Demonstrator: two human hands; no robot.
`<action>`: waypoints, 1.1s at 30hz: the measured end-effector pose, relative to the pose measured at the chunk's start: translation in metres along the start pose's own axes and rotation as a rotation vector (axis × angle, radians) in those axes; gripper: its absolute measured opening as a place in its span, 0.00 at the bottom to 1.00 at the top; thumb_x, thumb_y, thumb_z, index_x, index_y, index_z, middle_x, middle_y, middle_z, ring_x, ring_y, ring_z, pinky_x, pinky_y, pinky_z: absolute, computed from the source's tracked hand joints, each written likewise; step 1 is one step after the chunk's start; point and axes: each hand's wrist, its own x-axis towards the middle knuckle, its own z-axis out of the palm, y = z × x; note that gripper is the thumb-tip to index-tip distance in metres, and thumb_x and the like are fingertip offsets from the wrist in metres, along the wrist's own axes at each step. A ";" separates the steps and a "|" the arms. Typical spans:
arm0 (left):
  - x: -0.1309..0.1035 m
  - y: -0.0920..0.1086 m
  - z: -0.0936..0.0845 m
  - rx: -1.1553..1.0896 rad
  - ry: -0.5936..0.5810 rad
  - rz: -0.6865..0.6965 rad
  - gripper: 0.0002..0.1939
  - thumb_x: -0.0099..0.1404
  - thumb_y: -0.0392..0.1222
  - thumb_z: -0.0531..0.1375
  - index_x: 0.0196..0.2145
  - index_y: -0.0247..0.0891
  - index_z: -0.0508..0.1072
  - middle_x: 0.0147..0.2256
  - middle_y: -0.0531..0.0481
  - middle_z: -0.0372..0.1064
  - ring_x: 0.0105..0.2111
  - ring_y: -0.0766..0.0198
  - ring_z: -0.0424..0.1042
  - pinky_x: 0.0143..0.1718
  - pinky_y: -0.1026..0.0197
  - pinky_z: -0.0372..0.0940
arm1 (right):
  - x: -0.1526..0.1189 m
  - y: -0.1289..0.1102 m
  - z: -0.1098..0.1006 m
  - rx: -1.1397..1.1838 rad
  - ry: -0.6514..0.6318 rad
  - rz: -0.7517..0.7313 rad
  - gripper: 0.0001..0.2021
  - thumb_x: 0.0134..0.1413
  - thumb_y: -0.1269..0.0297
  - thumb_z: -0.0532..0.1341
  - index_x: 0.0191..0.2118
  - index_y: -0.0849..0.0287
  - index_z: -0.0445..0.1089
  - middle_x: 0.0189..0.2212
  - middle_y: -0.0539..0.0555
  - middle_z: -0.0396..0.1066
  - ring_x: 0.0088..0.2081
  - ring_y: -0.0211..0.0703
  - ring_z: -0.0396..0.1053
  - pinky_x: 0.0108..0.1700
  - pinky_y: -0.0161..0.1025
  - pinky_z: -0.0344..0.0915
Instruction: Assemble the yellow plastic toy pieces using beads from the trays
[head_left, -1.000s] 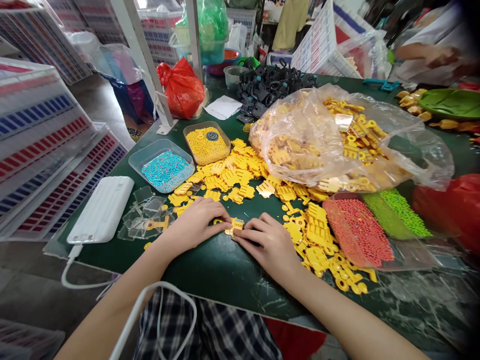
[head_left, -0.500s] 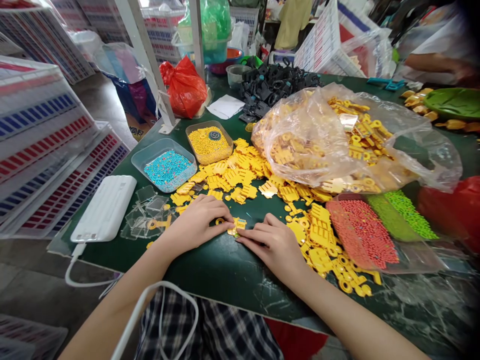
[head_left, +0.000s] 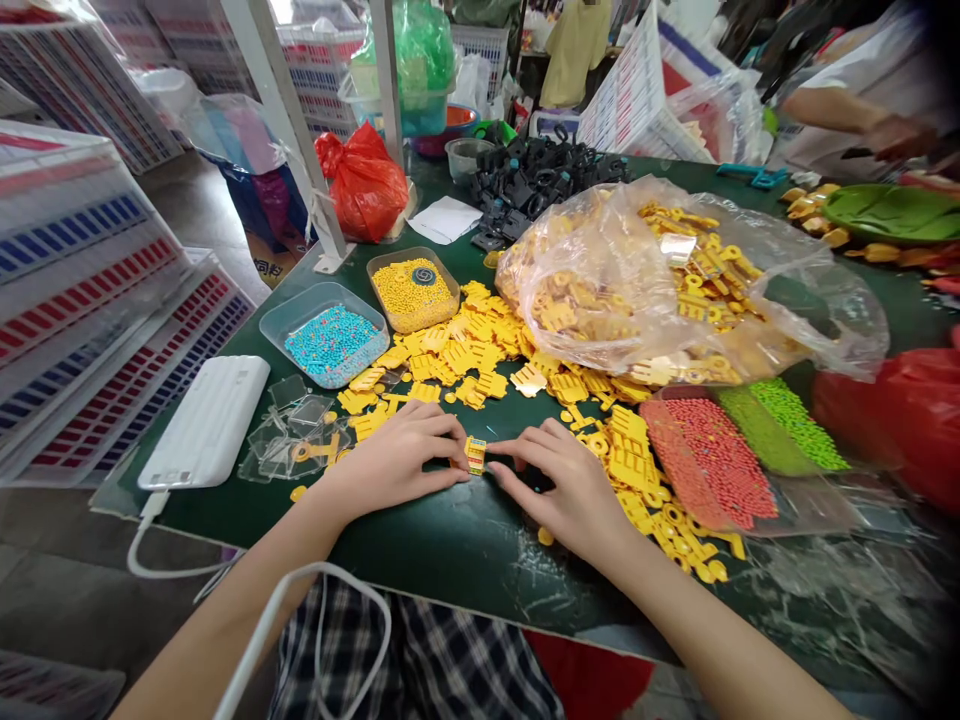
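From where I stand, I can see the small yellow plastic piece with rows of coloured beads point(head_left: 475, 455) just above the middle of the near part of the dark green surface point(head_left: 450, 560), between the person's two hands. The left hand point(head_left: 401, 455) has its fingertips closed on the piece's left end, while the right hand point(head_left: 566, 480) comes to the right edge with thumb and index finger slightly parted; whether they pinch it or only brush it, I can't tell. Beyond the hands spreads a loose heap of flat yellow plastic parts point(head_left: 489, 386), with a shallow clear tray of turquoise beads point(head_left: 271, 318) to the left and a clear tray of red beads point(head_left: 814, 508) to the right. Thin clear plastic squares point(head_left: 285, 437) lie near the left forearm. I'd judge the piece very light and stiff, with smooth sides that could slip under dry fingertips. The beads look like the delicate part, probably apt to spill if it is tipped or knocked. The best hold would be a gentle pinch on the two opposite side edges, keeping it flat and the beaded face untouched.
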 end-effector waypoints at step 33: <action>0.232 0.152 0.054 0.211 0.090 0.343 0.11 0.68 0.42 0.58 0.39 0.35 0.79 0.45 0.43 0.74 0.49 0.48 0.68 0.52 0.47 0.60 | -0.195 0.034 -0.140 1.032 1.032 0.836 0.19 0.60 0.58 0.47 0.52 0.56 0.65 0.53 0.58 0.73 0.54 0.43 0.70 0.53 0.45 0.67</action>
